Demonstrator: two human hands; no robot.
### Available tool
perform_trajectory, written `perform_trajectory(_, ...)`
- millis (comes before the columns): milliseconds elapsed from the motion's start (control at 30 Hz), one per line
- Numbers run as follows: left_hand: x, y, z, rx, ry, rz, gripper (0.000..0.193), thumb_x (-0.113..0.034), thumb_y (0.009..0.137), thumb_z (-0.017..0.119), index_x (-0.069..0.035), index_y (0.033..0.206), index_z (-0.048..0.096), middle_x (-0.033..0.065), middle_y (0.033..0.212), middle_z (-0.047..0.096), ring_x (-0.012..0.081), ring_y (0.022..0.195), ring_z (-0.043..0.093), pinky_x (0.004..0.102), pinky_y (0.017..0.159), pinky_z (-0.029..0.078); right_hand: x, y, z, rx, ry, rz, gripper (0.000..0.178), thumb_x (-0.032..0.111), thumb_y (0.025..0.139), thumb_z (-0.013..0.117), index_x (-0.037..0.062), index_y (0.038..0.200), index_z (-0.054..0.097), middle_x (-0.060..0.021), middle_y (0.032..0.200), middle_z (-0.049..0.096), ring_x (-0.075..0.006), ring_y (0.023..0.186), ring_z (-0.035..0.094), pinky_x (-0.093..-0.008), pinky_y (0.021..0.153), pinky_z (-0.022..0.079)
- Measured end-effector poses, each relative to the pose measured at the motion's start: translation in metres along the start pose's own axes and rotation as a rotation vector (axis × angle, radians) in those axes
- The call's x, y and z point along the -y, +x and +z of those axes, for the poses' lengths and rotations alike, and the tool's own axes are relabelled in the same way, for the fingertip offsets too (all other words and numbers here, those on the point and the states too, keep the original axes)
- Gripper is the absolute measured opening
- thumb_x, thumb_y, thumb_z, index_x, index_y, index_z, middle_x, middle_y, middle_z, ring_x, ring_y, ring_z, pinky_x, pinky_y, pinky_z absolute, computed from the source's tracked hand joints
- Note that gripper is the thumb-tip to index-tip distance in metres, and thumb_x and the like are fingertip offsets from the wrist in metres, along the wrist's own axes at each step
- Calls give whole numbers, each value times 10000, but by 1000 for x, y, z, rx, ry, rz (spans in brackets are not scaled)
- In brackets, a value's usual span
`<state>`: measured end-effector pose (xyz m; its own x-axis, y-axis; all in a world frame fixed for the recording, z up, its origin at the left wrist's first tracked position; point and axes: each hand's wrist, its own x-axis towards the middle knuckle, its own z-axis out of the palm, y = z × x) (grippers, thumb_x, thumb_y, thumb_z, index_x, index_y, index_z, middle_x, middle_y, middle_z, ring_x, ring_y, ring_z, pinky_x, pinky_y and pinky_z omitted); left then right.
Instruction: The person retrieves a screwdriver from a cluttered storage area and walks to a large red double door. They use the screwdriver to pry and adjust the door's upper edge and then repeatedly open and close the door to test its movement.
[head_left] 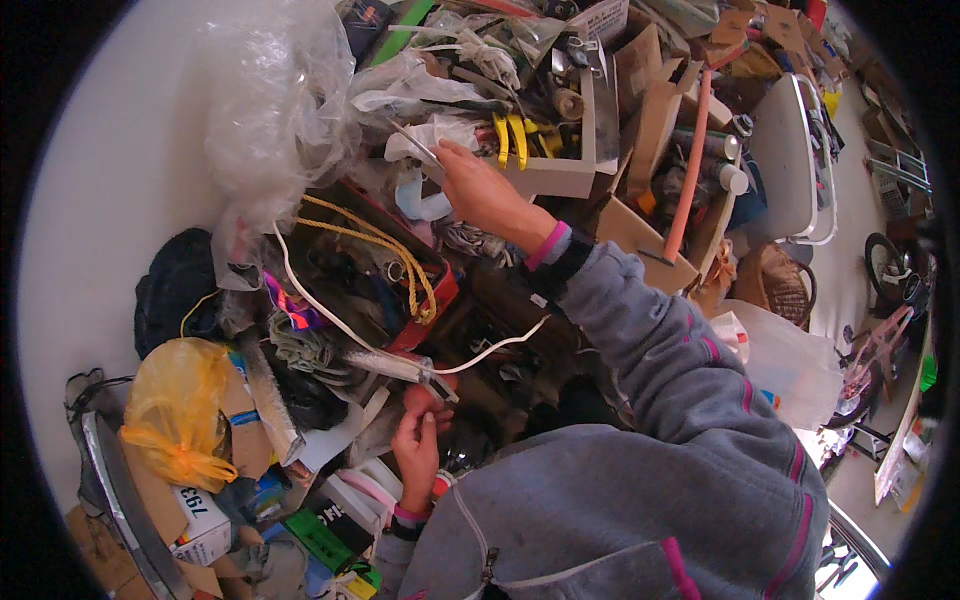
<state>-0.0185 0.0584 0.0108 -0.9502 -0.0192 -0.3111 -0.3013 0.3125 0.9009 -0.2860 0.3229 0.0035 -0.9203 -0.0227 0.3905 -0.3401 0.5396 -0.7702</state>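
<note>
large digits on a white box (pixel 203 540) (lower left), pale letters on black packaging (pixel 347 522)

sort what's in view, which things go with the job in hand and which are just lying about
Likely in use:
thin grey rod, in the right hand
perhaps the white cable near the left hand

Likely just lying about:
yellow rope
orange tube
yellow tool handles
wicker basket
tied yellow plastic bag

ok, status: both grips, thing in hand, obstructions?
Right grip: pinching thin straight grey strip. Left grip: at end of flat silver foil-like strip, contact unclear. Possible snag: thin white curved cord near left grip.
</note>
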Motion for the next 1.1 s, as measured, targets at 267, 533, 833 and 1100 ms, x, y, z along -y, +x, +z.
perform_trajectory(267,-10,2,7,-24,-47,16,211,-58,987,457,39,1135,571,128,1034,658,214,913,680,297,760,560,57,-14,-15,-229,618,304,251,129,995,436,8,1206,501,-123,1007,604,-141,644,568,-290,591,474)
perform_trajectory(533,-84,6,3,96,-396,118,431,-256,1015,457,19,1345,417,150,1134,596,232,927,658,314,710,562,153,-73,2,308,1396,395,322,305,1034,410,20,1059,556,-45,872,611,-76,679,532,-225,615,461)
perform_trajectory(833,-123,36,20,24,-241,-46,234,-247,987,509,-20,933,492,57,677,566,120,429,525,237,350,390,63,-66,-48,76,205,-216,202,141,967,460,17,1026,608,-108,1015,632,-249,930,594,-343,797,476)
perform_trajectory(1100,-103,84,-4,17,-550,-361,354,-387,965,528,-37,950,476,100,670,584,149,393,507,259,325,365,-95,21,-94,284,-816,185,316,297,861,596,52,1059,601,-180,983,666,-386,957,630,-483,778,498)
